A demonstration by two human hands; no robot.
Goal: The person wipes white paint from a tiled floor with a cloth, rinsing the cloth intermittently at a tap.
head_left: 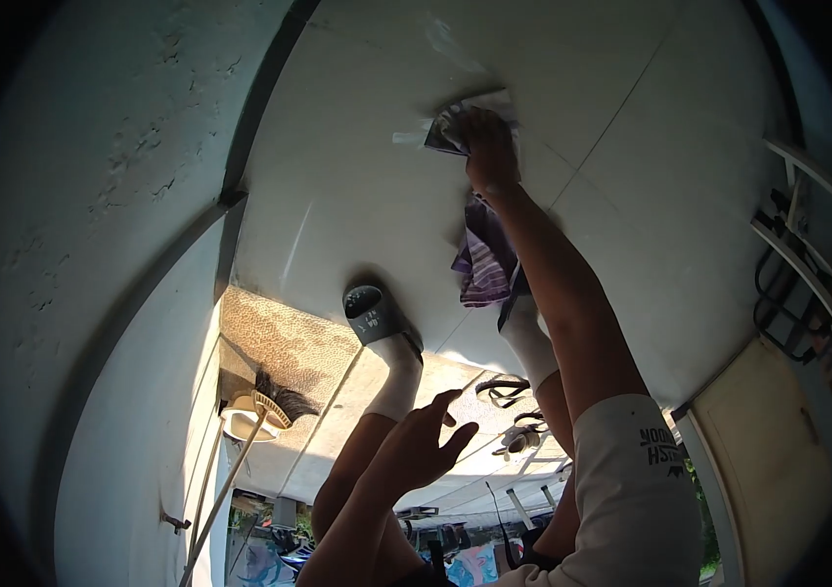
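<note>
Purple-and-white striped cloth (487,259) lies on the wide, smooth grey floor (337,186), its loose end against the right foot's dark slipper (514,301), which hems it in and could snag it if shifted. The right hand (490,147) presses down on bunched fabric (447,127), its finger closure hidden; the left hand (421,445) hangs empty, fingers apart.

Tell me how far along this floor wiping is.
Done, it seems: broad stretches of grey floor show few obvious marks, though wiping can't be confirmed there.
In hand: the right hand presses a cloth to the floor; the left hand is empty.
Left, probably: the pale smear ahead, the short streak beside the cloth and the thin line near the left slipper.
</note>
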